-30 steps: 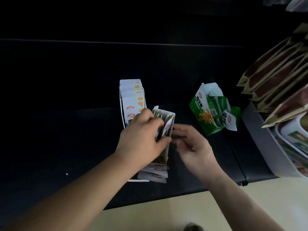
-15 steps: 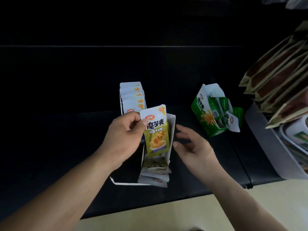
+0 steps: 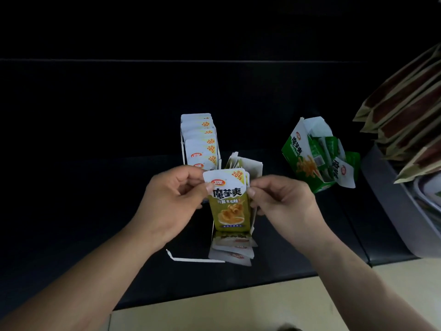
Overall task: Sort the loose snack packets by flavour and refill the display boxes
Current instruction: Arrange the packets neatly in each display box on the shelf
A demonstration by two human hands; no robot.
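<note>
The dark tabletop point(image 3: 95, 199) is hard to see. At 3 o'clock, brown bags point(image 3: 405, 103) are cut off by the edge. The yellow-green packet point(image 3: 229, 209) stands upright in the middle and hides most of the open box point(image 3: 254, 166) behind it. The left hand point(image 3: 171, 199) and right hand point(image 3: 284, 201) pinch its top corners.

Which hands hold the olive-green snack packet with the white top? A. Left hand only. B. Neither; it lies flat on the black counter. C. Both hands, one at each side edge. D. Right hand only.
C: the left hand and the right hand each pinch a side edge of the upright olive-green snack packet near its white top.
</note>
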